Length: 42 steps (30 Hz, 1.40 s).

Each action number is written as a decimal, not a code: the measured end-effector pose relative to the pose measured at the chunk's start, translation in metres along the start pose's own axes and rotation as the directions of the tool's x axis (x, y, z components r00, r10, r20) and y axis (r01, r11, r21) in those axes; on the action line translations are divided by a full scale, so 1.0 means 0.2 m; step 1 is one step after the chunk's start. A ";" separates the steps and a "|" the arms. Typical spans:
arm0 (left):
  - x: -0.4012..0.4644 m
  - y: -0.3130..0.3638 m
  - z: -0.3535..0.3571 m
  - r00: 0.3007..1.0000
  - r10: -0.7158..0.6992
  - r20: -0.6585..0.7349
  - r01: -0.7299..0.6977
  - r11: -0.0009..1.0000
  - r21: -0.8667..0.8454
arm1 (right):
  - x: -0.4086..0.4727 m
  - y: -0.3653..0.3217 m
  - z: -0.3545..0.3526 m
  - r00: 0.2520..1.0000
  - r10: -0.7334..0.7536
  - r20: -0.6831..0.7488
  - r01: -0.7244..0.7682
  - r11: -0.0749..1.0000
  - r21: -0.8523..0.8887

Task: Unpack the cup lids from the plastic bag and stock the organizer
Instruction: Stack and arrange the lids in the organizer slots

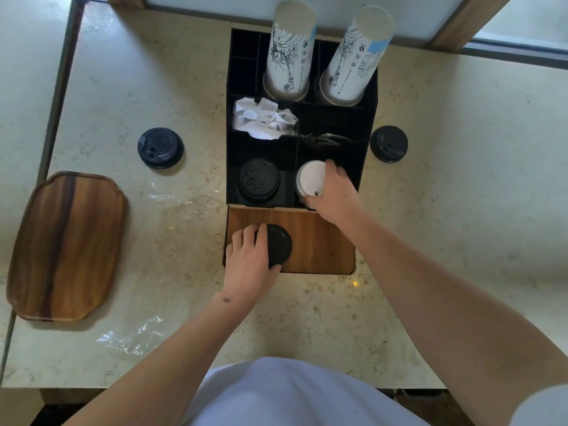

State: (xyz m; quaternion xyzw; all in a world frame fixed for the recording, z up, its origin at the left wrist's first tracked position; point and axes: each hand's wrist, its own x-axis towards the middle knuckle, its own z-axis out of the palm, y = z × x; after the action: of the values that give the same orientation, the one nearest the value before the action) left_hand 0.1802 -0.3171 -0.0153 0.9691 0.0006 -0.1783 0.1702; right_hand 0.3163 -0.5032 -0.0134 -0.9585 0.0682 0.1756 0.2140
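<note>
Centre frame, rt hand (330,192): I see its fingers curled over the white lid (312,179), clamped on the rim, w/ the lid sitting at the top of the organizer's (367,118) lower-right compartment; whether one lid or a stack lies beneath I cannot tell. Lower centre, lt hand (249,256): fingers closed over a black lid (279,245) resting on the wood-grain front panel (319,241) of the organizer. Key relation, as I judge it: the open slot for that black lid is the lower-left compartment, straight up-frame from the lt hand and just beyond the panel edge, already holding a black lid stack (258,179); the lt hand is nearer to it, the rt hand is busy one slot over. The lid lies flat, axis vertical, so I'd expect a short lift and a level set-down on the stack. Count: black lids loose on the counter (461,210), 2, namely one at centre-left (160,147) and one at centre-right (388,143); 1 in the lt hand; 1 stack in the slot; white lid, 1 visible. Cup stacks (289,53), 2, top of frame. Crumpled napkins (261,121), 1 bunch. Plastic bag (135,336), clear, flat at lower left, looks emptied. Wooden tray (66,245), 1, far left.
</note>
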 end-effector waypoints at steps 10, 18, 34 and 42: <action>0.01 0.02 -0.01 1.000 0.007 0.002 -0.007 0.997 -0.075 | 0.02 -0.03 0.00 0.997 0.054 0.051 -0.051 0.997 -0.054; -0.04 0.06 -0.16 0.999 -0.036 -0.017 0.023 0.863 -0.504 | -0.37 -0.06 -0.14 0.931 -0.046 -0.361 0.129 0.970 0.208; -0.24 0.21 -0.28 0.933 -0.026 0.360 0.361 0.029 -0.932 | -0.85 0.02 -0.11 0.936 0.066 0.347 -0.346 0.362 0.865; -0.21 0.23 -0.29 0.656 0.417 0.628 0.750 -0.454 -0.481 | -0.86 -0.01 -0.24 0.897 -0.200 0.393 -0.190 0.629 0.753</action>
State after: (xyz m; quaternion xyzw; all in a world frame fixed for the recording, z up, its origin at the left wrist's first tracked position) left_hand 0.1642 -0.3389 0.0644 0.1691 0.2964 -0.4477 0.8265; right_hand 0.1716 -0.5127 0.0918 -0.7057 0.0841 0.3406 0.6155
